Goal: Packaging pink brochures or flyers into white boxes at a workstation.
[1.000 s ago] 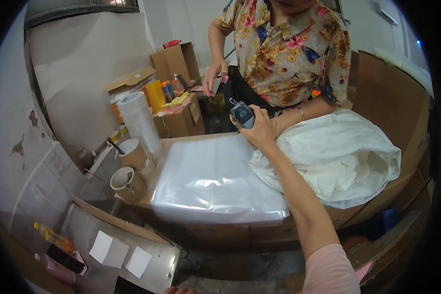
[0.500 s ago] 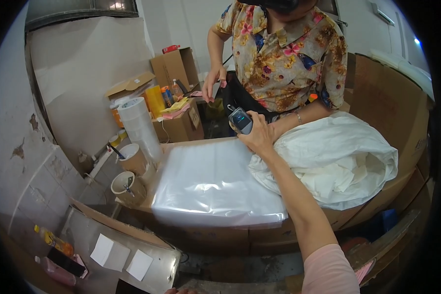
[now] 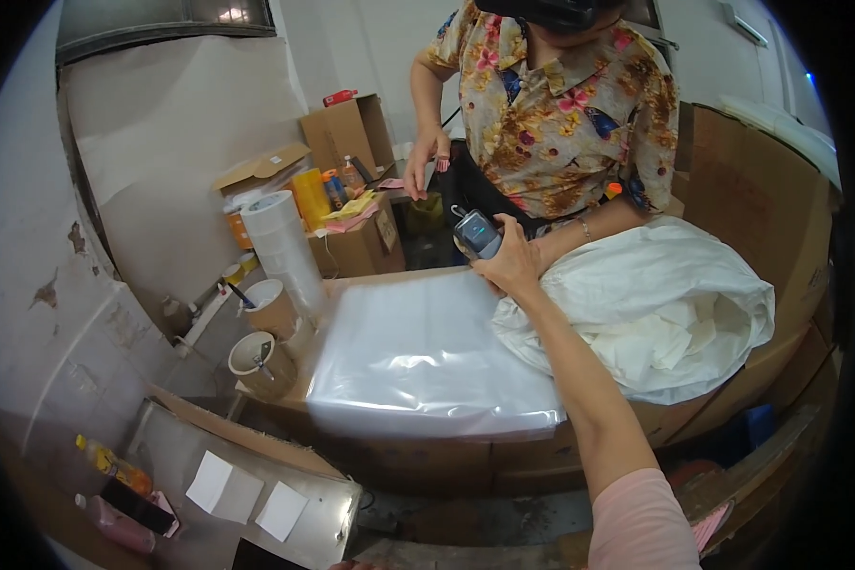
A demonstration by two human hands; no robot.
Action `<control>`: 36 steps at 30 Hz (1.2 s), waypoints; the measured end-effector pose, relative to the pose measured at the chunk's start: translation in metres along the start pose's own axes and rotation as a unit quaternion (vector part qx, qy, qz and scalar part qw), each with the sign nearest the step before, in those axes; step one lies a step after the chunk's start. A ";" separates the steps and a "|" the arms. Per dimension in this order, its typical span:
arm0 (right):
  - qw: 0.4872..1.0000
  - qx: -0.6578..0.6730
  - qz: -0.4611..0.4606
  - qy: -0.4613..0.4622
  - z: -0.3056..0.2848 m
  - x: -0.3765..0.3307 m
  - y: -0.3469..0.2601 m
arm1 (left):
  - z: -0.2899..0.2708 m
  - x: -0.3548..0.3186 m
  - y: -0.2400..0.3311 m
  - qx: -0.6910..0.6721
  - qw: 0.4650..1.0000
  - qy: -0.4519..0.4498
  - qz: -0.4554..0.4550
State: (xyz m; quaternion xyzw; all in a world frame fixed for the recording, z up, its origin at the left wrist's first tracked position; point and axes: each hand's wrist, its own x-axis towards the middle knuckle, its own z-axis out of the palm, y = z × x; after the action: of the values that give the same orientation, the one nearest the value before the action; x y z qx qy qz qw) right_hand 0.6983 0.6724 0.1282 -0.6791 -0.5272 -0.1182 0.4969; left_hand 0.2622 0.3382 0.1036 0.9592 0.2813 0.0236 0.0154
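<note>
My right hand [image 3: 511, 264] reaches out over the table from a pink sleeve, fingers wrapped round a small dark handheld device [image 3: 478, 234] with a lit screen and a short loop at its top. The device is just in front of a person [image 3: 551, 114] in a floral shirt, whose forearm passes behind my hand. Below my wrist lies a stack of clear plastic sheets or bags [image 3: 427, 351]. A large white sack [image 3: 655, 294], crumpled and open on its right side, is beside my forearm. Only a sliver of my left hand [image 3: 353, 565] shows at the lower edge; its fingers are mostly cut off.
Left of the plastic stand tall tape rolls [image 3: 280, 242] and two cups [image 3: 259, 365] with tools. Cardboard boxes [image 3: 356, 237] with bottles are behind. A metal table [image 3: 328, 508] at lower left bears white paper pads [image 3: 223, 486], a phone [image 3: 135, 503] and bottles.
The whole view has shifted slightly, so most things appear a little farther right. My right hand still grips the device, and the person opposite keeps nearly the same pose.
</note>
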 end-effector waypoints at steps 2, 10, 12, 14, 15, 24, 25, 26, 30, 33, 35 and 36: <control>0.999 0.023 0.028 -0.006 -0.001 0.002 0.000 | -0.004 -0.006 0.004 0.002 1.000 0.002 -0.010; 0.997 0.059 0.043 -0.035 -0.007 0.013 0.003 | -0.021 -0.050 0.014 0.020 0.994 0.018 -0.101; 0.997 0.056 0.044 -0.037 -0.009 0.015 0.002 | -0.025 -0.063 0.017 0.016 0.992 0.033 -0.122; 0.997 0.042 0.052 -0.041 -0.011 0.016 -0.001 | -0.031 -0.074 0.020 0.011 0.986 0.051 -0.161; 0.997 0.043 0.051 -0.042 -0.009 0.016 0.000 | -0.034 -0.081 0.022 0.011 0.985 0.051 -0.163; 0.999 0.017 0.038 -0.025 -0.007 0.019 0.001 | -0.033 -0.145 0.030 0.038 0.940 0.077 -0.330; 0.999 0.020 0.019 -0.014 -0.006 0.017 -0.001 | -0.031 -0.151 0.030 0.056 0.934 0.076 -0.346; 1.000 0.023 0.002 -0.004 -0.005 0.016 -0.002 | -0.032 -0.155 0.030 0.054 0.933 0.077 -0.346; 0.992 0.051 -0.102 0.052 0.000 0.008 -0.007 | -0.033 -0.163 0.026 0.069 0.915 0.072 -0.390; 0.982 0.012 -0.173 0.079 0.000 0.012 0.001 | -0.034 -0.161 0.021 0.083 0.916 0.074 -0.386; 0.986 0.032 -0.156 0.046 0.001 0.012 -0.003 | -0.033 -0.161 0.020 0.082 0.918 0.071 -0.382; 0.986 0.031 -0.157 0.046 0.001 0.013 -0.001 | -0.033 -0.160 0.019 0.075 0.921 0.072 -0.376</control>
State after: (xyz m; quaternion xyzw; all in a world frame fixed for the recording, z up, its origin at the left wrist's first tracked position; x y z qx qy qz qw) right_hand 0.7027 0.6810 0.1375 -0.5660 -0.6070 -0.2090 0.5171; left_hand 0.1363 0.2363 0.1317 0.7767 0.6227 0.0642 -0.0694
